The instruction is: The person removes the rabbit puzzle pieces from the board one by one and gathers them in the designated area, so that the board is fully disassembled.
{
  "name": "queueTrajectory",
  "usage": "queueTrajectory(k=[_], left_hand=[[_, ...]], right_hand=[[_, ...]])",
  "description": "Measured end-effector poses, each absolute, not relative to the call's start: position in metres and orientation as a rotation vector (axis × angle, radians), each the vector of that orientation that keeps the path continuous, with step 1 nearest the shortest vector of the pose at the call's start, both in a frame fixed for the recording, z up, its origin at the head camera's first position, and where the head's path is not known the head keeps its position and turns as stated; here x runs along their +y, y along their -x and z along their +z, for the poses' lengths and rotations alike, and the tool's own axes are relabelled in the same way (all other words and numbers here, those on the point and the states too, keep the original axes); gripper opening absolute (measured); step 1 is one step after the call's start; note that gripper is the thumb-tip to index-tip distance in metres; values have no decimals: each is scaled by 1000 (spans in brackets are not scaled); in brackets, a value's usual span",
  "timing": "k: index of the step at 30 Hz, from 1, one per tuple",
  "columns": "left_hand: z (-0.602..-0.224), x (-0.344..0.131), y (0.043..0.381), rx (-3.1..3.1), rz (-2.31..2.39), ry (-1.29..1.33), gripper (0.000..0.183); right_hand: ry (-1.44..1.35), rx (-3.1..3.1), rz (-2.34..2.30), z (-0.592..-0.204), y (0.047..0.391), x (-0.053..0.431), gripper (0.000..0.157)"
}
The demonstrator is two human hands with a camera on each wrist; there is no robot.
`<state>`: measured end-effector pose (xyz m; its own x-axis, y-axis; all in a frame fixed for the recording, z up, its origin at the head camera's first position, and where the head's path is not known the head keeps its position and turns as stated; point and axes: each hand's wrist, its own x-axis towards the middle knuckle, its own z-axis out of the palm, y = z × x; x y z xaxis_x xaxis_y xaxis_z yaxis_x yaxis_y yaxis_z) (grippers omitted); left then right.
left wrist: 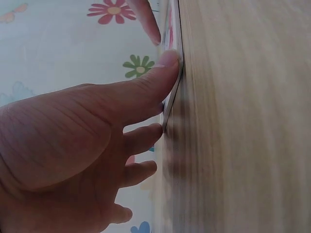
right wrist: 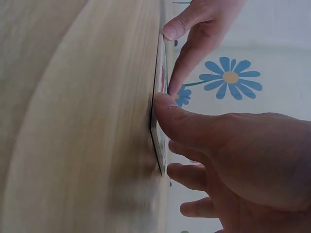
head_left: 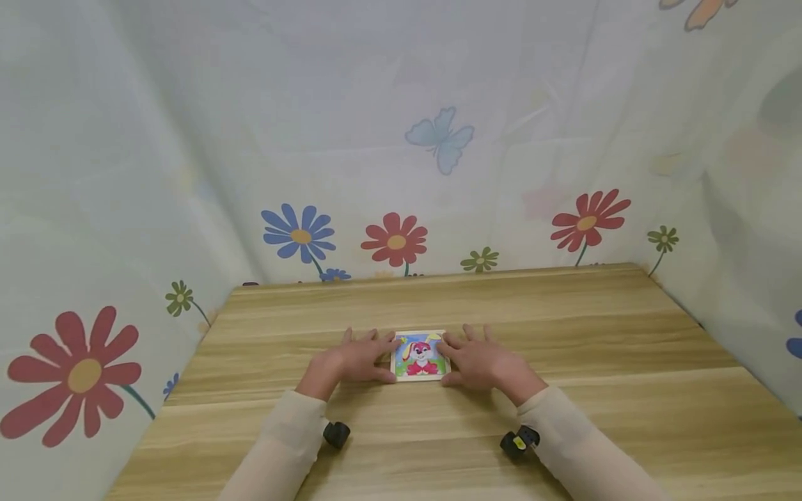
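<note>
A thin square picture board with a pale border lies flat on the wooden table. It shows a pink rabbit-like animal with long yellowish ears on a blue and green ground. My left hand touches its left side with thumb and index finger, the other fingers spread. On the opposite side, the thumb and index finger of my right hand touch the board's edge and border. Both wrist views show the board edge-on; the left thumb and the right thumb rest at its near edge.
The wood-grain table ends at a white backdrop printed with flowers and butterflies, which also hangs along both sides. Black devices are strapped at the left wrist and right wrist.
</note>
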<state>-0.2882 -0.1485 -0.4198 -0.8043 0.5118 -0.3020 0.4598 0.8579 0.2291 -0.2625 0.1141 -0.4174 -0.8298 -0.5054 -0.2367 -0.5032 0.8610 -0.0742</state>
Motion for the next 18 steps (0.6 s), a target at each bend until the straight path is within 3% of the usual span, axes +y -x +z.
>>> queueTrajectory(k=[18], left_hand=[[-418, -147, 287, 2689, 164, -747, 65]], right_hand=[[751, 2766, 7, -417, 259, 109, 64]])
